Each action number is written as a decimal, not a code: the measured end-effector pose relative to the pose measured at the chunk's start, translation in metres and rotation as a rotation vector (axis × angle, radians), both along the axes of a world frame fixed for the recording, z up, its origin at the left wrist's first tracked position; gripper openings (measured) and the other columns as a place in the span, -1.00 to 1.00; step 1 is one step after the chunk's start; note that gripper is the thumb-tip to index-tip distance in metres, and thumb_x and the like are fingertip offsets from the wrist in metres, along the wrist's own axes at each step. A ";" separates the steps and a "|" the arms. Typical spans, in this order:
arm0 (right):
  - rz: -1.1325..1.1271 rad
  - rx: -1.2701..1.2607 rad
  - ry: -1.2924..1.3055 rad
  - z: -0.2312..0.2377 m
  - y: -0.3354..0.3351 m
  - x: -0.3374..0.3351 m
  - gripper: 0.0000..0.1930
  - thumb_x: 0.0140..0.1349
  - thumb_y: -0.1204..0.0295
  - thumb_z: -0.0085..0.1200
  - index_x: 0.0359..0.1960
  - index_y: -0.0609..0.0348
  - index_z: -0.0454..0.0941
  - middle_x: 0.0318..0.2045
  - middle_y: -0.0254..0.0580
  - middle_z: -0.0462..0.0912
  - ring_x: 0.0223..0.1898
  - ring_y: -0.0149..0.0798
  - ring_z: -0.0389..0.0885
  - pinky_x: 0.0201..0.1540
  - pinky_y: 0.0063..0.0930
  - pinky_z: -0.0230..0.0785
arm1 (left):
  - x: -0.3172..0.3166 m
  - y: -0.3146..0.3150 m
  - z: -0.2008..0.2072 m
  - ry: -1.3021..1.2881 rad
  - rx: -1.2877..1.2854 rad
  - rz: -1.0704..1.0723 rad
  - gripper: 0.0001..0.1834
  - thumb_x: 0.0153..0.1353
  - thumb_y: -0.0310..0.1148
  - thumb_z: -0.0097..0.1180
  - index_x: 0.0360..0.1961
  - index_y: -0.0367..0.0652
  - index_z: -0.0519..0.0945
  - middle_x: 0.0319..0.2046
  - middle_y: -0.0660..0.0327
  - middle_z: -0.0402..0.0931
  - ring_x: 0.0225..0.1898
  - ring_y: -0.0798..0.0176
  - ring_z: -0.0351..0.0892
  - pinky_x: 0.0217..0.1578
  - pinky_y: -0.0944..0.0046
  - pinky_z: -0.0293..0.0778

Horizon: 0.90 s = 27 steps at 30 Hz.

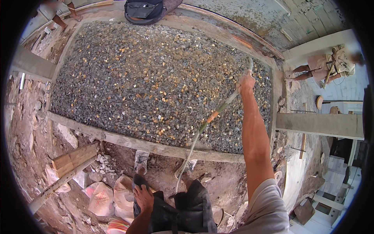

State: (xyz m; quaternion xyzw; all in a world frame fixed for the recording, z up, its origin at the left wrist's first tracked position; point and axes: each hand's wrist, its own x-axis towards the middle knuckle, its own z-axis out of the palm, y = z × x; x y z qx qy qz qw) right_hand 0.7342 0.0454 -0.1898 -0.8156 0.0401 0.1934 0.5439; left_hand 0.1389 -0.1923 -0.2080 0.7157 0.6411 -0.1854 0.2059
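Note:
My right hand [246, 83] is closed around a pale hose [233, 97], near its end, with the arm stretched out over the right part of a bed of wet-looking gravel [156, 78]. The tip curves up just past my fist. From there the hose runs down and left, with a green and an orange stretch along it, across the bed's near concrete rim [117, 136] and between my legs. Whether water leaves the tip I cannot make out. Against my dark shorts [191, 206], at the left thigh, rests my left hand [143, 198], holding nothing, fingers apart.
A black backpack [143, 11] lies on the far edge. One person stands at the far left, another [331, 66] at the right holding a stick-like tool. Nearer left are wooden boards [76, 159] and sacks [100, 199]; a concrete beam [319, 124] stretches off to the right.

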 end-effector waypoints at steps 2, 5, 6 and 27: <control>0.010 0.038 0.013 -0.004 -0.007 0.006 -0.48 0.28 0.00 -0.16 -0.38 0.35 0.42 -0.67 -0.17 0.41 -0.75 -0.19 0.38 -0.72 -0.26 0.27 | -0.001 -0.001 -0.002 0.002 0.024 -0.023 -0.77 0.10 -0.29 0.00 -0.30 -0.21 0.38 -0.18 -0.08 0.27 -0.10 -0.13 0.32 -0.09 -0.03 0.29; 0.014 0.074 0.029 -0.005 -0.015 0.011 -0.48 0.27 -0.01 -0.15 -0.38 0.34 0.43 -0.67 -0.17 0.41 -0.76 -0.19 0.37 -0.74 -0.26 0.25 | 0.000 -0.001 0.000 0.010 0.043 -0.035 -0.77 0.10 -0.29 0.00 -0.30 -0.21 0.38 -0.17 -0.08 0.27 -0.09 -0.12 0.31 -0.08 -0.03 0.30; 0.021 0.109 0.034 -0.007 -0.019 0.013 -0.48 0.26 -0.01 -0.14 -0.39 0.33 0.44 -0.66 -0.17 0.41 -0.76 -0.20 0.36 -0.74 -0.27 0.25 | 0.000 0.001 0.001 0.012 0.033 -0.033 -0.77 0.10 -0.29 0.00 -0.30 -0.21 0.38 -0.17 -0.08 0.27 -0.09 -0.12 0.31 -0.08 -0.03 0.30; -0.249 -0.110 0.030 -0.015 -0.051 0.020 -0.50 0.25 0.00 -0.10 -0.37 0.30 0.52 -0.58 -0.17 0.48 -0.61 -0.22 0.43 -0.64 -0.28 0.26 | 0.004 0.006 0.002 0.014 0.006 -0.067 -0.77 0.10 -0.28 0.00 -0.32 -0.22 0.39 -0.21 -0.05 0.27 -0.10 -0.10 0.31 -0.10 -0.03 0.30</control>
